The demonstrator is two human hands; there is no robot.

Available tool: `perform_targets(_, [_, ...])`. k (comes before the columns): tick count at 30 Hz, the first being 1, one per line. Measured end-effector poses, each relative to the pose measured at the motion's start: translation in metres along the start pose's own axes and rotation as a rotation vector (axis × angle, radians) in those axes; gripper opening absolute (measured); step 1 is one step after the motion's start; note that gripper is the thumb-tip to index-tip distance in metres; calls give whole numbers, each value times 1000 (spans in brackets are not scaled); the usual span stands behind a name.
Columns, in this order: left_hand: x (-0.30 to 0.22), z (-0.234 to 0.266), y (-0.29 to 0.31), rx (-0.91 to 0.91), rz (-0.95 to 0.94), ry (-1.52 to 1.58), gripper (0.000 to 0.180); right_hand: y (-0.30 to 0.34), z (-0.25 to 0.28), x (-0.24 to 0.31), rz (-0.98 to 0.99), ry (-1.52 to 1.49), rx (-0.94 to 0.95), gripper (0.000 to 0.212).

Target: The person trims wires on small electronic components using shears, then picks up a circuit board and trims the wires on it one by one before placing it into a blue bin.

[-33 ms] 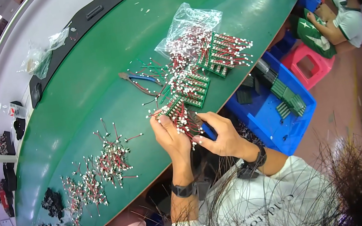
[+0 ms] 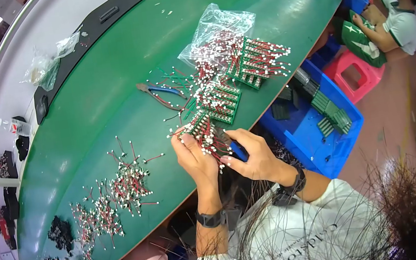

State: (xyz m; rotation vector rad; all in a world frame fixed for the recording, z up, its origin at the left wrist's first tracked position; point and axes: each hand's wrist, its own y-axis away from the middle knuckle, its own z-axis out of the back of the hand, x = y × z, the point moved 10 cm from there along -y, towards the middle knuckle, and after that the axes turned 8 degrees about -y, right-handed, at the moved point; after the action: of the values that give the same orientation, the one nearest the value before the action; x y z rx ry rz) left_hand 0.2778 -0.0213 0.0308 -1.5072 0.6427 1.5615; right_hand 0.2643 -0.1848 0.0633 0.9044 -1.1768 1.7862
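Green table left of the left hand; saw open room beyond the loose wires. Gripped the wired board in that hand, by the table's edge. Might have nicked red wires through a slip of the blue-handled pliers, held in the right hand. Farther right, risked drops into the blue bin.

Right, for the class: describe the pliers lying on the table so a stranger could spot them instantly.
On the green table, find the clear plastic bag. Below and left of it, beside scattered green strips, lie the pliers. They have one blue and one reddish handle, spread open, and lie free, unlike the blue-handled tool in the wearer's right hand.
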Motion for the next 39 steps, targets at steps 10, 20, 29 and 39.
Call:
perform_targets(10, [2,49,-11,-172,-73,-245,31,-20,-13,20,35,62,18,44])
perform_targets(20, [32,109,-5,-141,71,405,27,-20,-2,47,133,33,-48,39])
perform_targets(29, [23,149,76,-84,178,736,40,15,-92,77,-115,-440,381,48])
perform_targets(39, [7,186,86,65,6,632,40,8,-161,75,-191,-503,644,24])
